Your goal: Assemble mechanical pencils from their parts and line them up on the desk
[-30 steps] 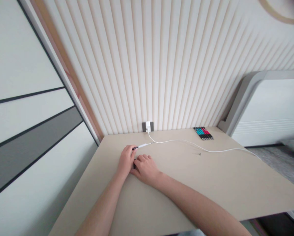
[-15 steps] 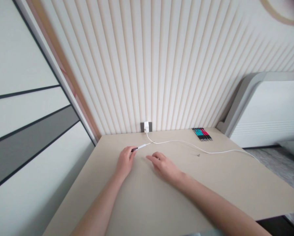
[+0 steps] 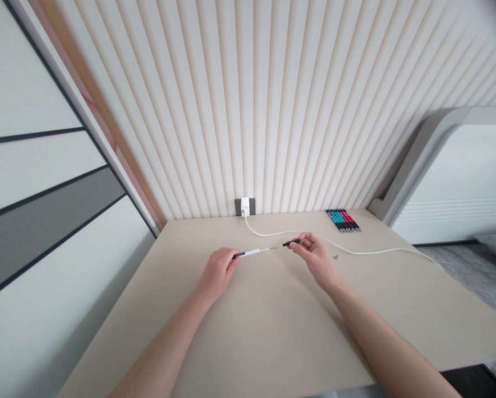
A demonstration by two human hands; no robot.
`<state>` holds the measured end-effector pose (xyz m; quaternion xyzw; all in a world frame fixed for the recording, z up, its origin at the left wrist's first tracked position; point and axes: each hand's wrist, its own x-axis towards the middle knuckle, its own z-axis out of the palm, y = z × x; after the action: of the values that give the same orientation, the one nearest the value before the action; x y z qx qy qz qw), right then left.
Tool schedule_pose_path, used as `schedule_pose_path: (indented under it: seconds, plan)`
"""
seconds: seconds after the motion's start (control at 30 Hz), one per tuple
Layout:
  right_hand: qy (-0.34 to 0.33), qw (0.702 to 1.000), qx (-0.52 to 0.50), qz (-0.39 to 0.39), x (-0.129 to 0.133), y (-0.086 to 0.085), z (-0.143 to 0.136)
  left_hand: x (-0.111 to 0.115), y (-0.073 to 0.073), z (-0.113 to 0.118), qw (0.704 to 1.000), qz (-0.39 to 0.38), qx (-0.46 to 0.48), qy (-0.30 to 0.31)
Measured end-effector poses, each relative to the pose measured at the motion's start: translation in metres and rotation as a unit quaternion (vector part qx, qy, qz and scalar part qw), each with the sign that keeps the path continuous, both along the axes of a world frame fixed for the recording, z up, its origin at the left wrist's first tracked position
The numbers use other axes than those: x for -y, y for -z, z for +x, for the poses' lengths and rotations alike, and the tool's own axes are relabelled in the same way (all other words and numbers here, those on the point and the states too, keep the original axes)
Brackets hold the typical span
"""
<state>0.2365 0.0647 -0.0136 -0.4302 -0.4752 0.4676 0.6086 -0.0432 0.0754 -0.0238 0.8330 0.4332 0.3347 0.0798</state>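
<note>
My left hand point(image 3: 219, 272) is closed on the black end of a pen point(image 3: 251, 252) with a white barrel. A thin refill sticks out of the barrel toward the right, with what looks like a small spring near its end. Between thumb and fingers of my right hand point(image 3: 317, 260) is a short black pen tip section point(image 3: 290, 242). A narrow gap separates this black piece from the refill's end, and the two are roughly in line. Both hands are above the beige desk point(image 3: 248, 326).
A white charger point(image 3: 245, 206) is plugged into the wall socket, its white cable point(image 3: 372, 253) running across the desk to the right edge. Several teal, red and black pens point(image 3: 343, 220) lie in a row at the back right. A small grey bit point(image 3: 335, 256) lies near my right hand.
My right hand has moved right and up and now shows the black pen tip section in its fingers. My left hand has shifted slightly right with the pen.
</note>
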Motion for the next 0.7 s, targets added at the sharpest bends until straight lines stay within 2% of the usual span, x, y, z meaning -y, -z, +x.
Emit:
schedule_pose_path:
  seconds: [0.43,0.7]
  plan:
    - [-0.04,0.999,0.019,-0.008,0.002,0.004,-0.006,0.002,-0.003,0.001,1.0,-0.001,-0.003,0.021]
    - [-0.131,0.99,0.016,-0.044,0.011,0.003,-0.015,0.013,-0.007,0.011,0.995,-0.057,0.046,0.067]
